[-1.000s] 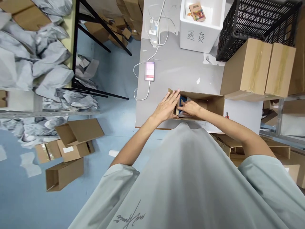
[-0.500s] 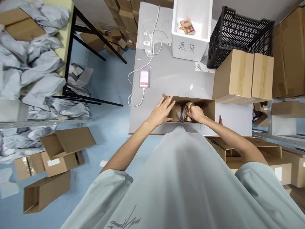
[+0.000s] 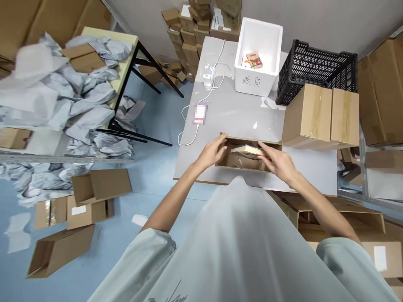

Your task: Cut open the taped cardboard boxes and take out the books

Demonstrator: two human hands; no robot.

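Book points lengthwise leftward, its right end pinched by the right hand. Left hand, loosely spread, touches the carton at its left end.

Blue floor, plain grey wall, grey-topped table, 1 black-legged yellow table, metal shelf rail

You have bright, even light; left of the white bin, the phone is pixelated and floor lies shadowed.
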